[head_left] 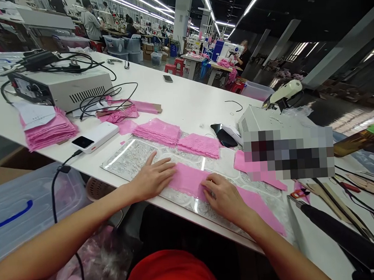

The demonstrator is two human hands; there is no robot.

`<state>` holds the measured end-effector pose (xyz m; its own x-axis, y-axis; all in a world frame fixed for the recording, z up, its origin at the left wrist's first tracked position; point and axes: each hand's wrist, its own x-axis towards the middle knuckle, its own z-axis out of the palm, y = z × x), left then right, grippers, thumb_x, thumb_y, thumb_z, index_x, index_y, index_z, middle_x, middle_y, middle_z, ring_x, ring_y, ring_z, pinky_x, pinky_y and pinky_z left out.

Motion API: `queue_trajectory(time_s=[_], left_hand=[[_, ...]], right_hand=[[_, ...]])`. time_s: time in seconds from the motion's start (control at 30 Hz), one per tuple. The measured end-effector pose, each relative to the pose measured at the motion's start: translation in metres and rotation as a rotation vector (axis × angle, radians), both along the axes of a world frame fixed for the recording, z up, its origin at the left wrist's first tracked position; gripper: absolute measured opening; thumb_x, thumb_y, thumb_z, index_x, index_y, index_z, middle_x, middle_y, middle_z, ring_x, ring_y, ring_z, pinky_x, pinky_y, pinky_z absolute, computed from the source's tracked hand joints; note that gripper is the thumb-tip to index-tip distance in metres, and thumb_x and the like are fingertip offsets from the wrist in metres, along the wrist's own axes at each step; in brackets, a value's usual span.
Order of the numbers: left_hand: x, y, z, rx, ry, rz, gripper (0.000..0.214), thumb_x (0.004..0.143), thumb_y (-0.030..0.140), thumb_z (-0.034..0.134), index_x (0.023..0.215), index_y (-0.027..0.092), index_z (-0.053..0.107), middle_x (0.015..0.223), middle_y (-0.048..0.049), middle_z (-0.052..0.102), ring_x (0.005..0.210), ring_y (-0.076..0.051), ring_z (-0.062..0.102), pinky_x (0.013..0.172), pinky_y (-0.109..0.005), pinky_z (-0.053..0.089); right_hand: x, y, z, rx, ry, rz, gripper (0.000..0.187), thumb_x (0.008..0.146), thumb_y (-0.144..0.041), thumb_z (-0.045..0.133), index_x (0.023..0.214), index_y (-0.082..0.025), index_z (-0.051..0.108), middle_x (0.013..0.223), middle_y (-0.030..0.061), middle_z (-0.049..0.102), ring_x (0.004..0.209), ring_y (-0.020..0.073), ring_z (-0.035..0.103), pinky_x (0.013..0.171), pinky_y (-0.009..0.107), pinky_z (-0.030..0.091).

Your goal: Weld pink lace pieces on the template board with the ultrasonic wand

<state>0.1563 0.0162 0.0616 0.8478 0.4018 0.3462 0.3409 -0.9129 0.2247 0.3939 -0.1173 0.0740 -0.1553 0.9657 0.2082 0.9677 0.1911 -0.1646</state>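
Observation:
A flat piece of pink fabric [189,180] lies on a clear-topped board with a grey-white pattern [129,158]. My left hand [156,175] rests open on its left end, fingers spread. At the right end, my right hand [222,195] has curled fingers closed on the fabric's edge; the fingertips are partly hidden. Another pink piece [261,207] extends from under my right wrist. Just beyond my hands lie two stacks of pink lace pieces, a left stack [157,131] and a right stack [198,145].
At the left stand a power unit [79,89] with cables, a white power bank [96,137] and a pink fabric stack [51,129]. A black-handled tool [334,228] lies right, near a second box-like unit [258,121]. A lidded plastic bin [29,200] sits below the table's left edge.

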Motion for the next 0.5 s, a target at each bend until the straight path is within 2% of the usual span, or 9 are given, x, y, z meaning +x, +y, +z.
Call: queue_trajectory(time_s=[0.07,0.17,0.3,0.4,0.5], left_hand=[[0.004,0.002,0.0,-0.037,0.046,-0.046,0.033,0.097,0.029,0.041,0.12,0.025,0.064,0.131,-0.0071,0.061,0.132,-0.028,0.046,0.115,-0.061,0.004],[0.005,0.004,0.0,-0.085,0.059,-0.067,0.032,0.097,0.031,0.042,0.119,0.026,0.065,0.131,-0.007,0.061,0.132,-0.029,0.046,0.115,-0.062,0.002],[0.012,-0.001,0.0,-0.095,0.009,-0.128,0.035,0.097,0.03,0.041,0.123,0.025,0.063,0.129,-0.0068,0.062,0.133,-0.028,0.045,0.117,-0.057,0.005],[0.036,-0.015,0.002,-0.088,-0.023,-0.252,0.036,0.097,0.028,0.039,0.126,0.024,0.061,0.13,-0.0065,0.062,0.133,-0.025,0.046,0.119,-0.053,0.007],[0.073,-0.037,0.005,-0.104,-0.016,-0.426,0.035,0.098,0.025,0.039,0.125,0.024,0.061,0.133,-0.0071,0.059,0.132,-0.024,0.046,0.119,-0.052,0.007]], right_hand=[[0.002,-0.001,-0.001,0.015,0.018,0.0,0.02,0.086,-0.015,0.05,0.091,-0.02,0.069,0.096,0.0078,0.066,0.085,0.0184,0.061,0.075,0.031,0.052],[0.015,-0.01,0.001,0.06,0.082,-0.033,0.021,0.085,-0.015,0.051,0.093,-0.021,0.069,0.098,0.0075,0.067,0.087,0.0182,0.062,0.077,0.032,0.053],[0.048,-0.044,0.008,0.142,0.25,-0.217,0.02,0.087,-0.019,0.051,0.097,-0.022,0.069,0.094,0.0054,0.067,0.08,0.0149,0.064,0.072,0.028,0.054],[0.072,-0.08,0.006,0.187,0.314,-0.393,0.019,0.088,-0.021,0.051,0.096,-0.022,0.069,0.09,0.0042,0.068,0.072,0.0129,0.062,0.065,0.026,0.053],[0.087,-0.115,-0.006,0.268,0.296,-0.525,0.018,0.087,-0.021,0.052,0.094,-0.02,0.069,0.087,0.0047,0.069,0.072,0.0137,0.063,0.065,0.027,0.053]])
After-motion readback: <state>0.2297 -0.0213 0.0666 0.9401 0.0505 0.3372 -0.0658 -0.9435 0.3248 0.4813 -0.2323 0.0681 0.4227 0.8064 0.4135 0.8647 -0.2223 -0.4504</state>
